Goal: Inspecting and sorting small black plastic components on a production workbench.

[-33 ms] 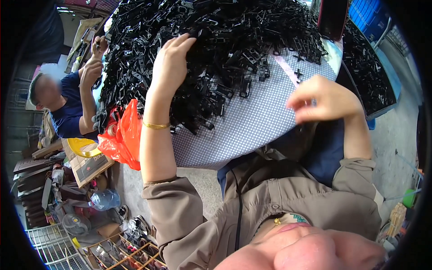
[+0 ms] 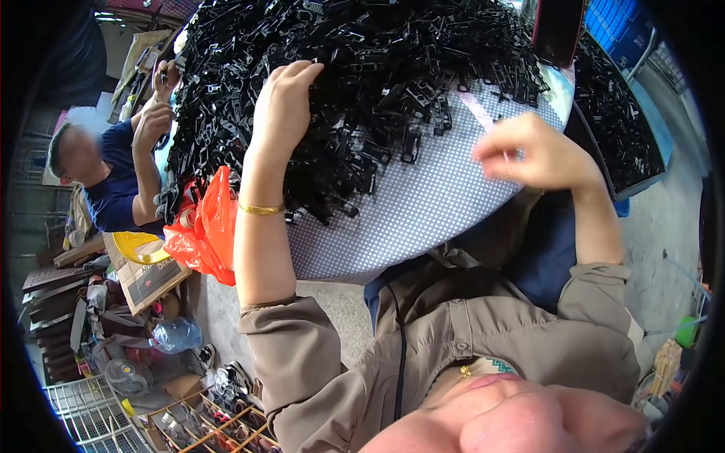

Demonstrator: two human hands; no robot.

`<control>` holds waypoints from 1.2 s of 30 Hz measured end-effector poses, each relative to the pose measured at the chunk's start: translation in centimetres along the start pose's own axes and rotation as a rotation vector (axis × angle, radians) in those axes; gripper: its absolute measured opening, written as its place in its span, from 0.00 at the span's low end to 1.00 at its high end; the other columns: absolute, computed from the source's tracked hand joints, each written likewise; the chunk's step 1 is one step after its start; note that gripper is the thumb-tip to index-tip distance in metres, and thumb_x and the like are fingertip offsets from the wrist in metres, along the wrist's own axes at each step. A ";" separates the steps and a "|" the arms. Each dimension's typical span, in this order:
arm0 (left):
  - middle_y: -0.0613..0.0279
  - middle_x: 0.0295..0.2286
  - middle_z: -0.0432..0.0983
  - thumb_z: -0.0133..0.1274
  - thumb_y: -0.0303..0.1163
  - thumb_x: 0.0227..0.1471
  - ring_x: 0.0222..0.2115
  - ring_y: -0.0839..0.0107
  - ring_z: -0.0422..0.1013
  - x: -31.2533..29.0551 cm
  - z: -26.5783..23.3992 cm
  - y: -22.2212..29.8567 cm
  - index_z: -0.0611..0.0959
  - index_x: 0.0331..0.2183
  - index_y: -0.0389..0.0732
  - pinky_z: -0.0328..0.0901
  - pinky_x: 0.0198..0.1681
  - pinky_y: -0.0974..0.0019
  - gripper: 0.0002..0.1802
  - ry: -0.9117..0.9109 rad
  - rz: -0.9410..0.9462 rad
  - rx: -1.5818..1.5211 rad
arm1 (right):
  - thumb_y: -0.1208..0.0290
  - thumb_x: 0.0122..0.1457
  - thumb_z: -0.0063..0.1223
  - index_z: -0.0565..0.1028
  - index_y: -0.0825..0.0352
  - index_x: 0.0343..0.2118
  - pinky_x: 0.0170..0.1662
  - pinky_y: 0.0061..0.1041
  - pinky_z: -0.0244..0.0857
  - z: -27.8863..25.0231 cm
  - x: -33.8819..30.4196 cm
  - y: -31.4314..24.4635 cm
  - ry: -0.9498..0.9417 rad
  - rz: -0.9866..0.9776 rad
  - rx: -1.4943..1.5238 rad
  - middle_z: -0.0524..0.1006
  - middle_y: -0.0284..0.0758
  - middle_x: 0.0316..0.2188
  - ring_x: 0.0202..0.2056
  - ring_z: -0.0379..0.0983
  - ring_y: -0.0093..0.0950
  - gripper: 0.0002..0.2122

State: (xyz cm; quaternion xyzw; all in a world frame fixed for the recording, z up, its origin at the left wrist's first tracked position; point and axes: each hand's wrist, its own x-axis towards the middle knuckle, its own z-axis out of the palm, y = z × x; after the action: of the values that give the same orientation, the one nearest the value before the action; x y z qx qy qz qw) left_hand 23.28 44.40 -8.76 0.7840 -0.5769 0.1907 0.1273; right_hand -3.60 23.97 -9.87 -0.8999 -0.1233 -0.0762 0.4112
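Observation:
My left hand (image 2: 283,106) reaches over a large heap of black plastic clip-like pieces (image 2: 370,45). Its fingers are bent together, the tips against the dark heap; whatever they hold is lost among the black parts. My right hand (image 2: 540,155) hovers above the near right part of the table, clear of the heap. Its fingers curve with a gap to the thumb, slightly smeared by motion, and no piece shows in them. Beneath both hands lies a grey-and-white patterned cloth (image 2: 400,219) on the round-edged table.
A red plastic bag (image 2: 204,234) hangs at the table's left edge. Across on the left, a co-worker (image 2: 113,166) handles small pieces. At the right stands a bin (image 2: 627,128) of black pieces; a dark upright device (image 2: 557,30) stands at the far right of the table.
My right hand has moved slightly away from me and to the left, over a loose black piece that lay on the cloth. My left hand has shifted slightly left and nearer.

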 end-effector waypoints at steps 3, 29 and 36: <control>0.56 0.38 0.74 0.51 0.17 0.39 0.41 0.59 0.68 0.4 -0.7 0.5 0.79 0.38 0.39 0.64 0.44 0.63 0.19 -0.052 -0.060 -0.017 | 0.71 0.47 0.58 0.75 0.67 0.38 0.31 0.22 0.66 2.0 2.1 2.1 0.430 0.125 -0.295 0.75 0.36 0.30 0.28 0.72 0.27 0.14; 0.67 0.22 0.74 0.55 0.23 0.46 0.19 0.83 0.68 -2.5 0.4 13.0 0.77 0.41 0.35 0.65 0.25 0.79 0.17 -0.251 -0.487 -1.389 | 0.83 0.52 0.52 0.69 0.73 0.46 0.38 0.18 0.70 2.7 0.4 -1.8 0.417 0.169 0.500 0.74 0.35 0.33 0.33 0.74 0.22 0.16; 0.58 0.34 0.74 0.45 0.12 0.44 0.33 0.76 0.71 -2.5 0.5 12.8 0.72 0.44 0.33 0.66 0.39 0.75 0.22 -0.234 -0.493 -1.441 | 0.79 0.52 0.54 0.71 0.73 0.44 0.36 0.14 0.67 2.9 0.5 -1.7 0.461 0.284 0.546 0.74 0.34 0.32 0.31 0.72 0.18 0.15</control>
State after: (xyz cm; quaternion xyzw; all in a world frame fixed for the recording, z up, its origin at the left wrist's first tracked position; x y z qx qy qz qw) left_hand 10.46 42.45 -10.58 0.6283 -0.3771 -0.3500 0.5835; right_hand -3.51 27.30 -10.42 -0.7246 0.0825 -0.1831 0.6593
